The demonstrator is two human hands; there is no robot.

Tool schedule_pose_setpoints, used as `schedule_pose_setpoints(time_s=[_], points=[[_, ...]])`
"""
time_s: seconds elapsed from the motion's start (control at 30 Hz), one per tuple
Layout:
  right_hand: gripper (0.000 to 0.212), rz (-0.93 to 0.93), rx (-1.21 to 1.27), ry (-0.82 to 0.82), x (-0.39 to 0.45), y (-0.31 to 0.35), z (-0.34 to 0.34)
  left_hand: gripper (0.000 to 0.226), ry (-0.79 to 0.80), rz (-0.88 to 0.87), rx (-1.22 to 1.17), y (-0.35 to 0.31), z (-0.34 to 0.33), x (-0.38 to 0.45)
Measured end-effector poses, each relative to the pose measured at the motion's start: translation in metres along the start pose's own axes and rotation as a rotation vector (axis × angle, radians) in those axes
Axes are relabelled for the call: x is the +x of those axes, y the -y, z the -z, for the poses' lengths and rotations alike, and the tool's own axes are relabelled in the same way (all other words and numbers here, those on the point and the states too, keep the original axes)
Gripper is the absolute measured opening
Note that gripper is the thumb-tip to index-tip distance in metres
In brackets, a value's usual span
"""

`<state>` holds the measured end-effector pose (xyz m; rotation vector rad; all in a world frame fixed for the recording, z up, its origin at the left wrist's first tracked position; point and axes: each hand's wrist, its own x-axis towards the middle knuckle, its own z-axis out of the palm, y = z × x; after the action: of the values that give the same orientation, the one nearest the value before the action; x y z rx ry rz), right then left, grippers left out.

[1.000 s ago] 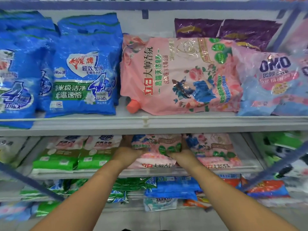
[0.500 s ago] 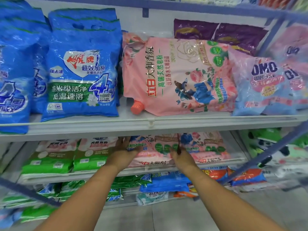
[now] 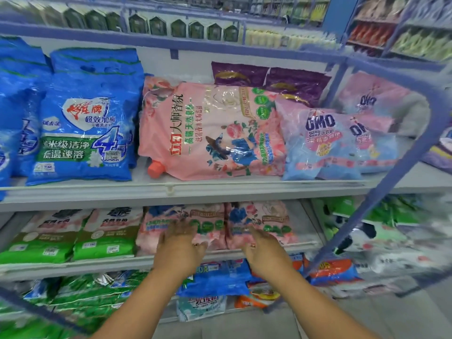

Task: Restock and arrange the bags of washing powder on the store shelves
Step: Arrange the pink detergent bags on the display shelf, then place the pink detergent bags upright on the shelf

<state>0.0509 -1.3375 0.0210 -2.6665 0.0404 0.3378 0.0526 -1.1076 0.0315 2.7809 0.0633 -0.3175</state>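
Head view: left hand (image 3: 179,243) & right hand (image 3: 263,248) both w/ loose, spread grip, holding nothing, over pink bags (image 3: 210,223) lying on middle shelf (image 3: 110,264). Step: straightening. Next, prob.: square bags to edge.

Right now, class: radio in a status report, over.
Left hand and right hand open, over pink bags on middle shelf. Nothing blocking.
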Motion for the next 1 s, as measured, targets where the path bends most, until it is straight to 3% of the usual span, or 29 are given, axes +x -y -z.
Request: schedule_pose_setpoints(time_s=[0.2, 0.47, 0.77, 1.0], points=[[0.073, 0.133, -0.069, -0.020, -0.046, -0.079, 0.071, 0.069, 0.005, -0.055, -0.030, -0.121, -0.006, -0.065], [0.075, 0.207, 0.012, -0.145, -0.108, -0.151, 0.204, 0.071, -0.139, -0.140, -0.132, -0.261, 0.028, -0.094], [0.066, 0.172, 0.220, -0.299, -0.103, -0.218, 0.298, 0.071, -0.282, -0.130, -0.184, -0.334, 0.064, -0.064], [0.063, 0.126, 0.321, -0.332, -0.032, -0.238, 0.334, 0.080, -0.403, -0.030, -0.254, -0.351, 0.070, 0.008]])
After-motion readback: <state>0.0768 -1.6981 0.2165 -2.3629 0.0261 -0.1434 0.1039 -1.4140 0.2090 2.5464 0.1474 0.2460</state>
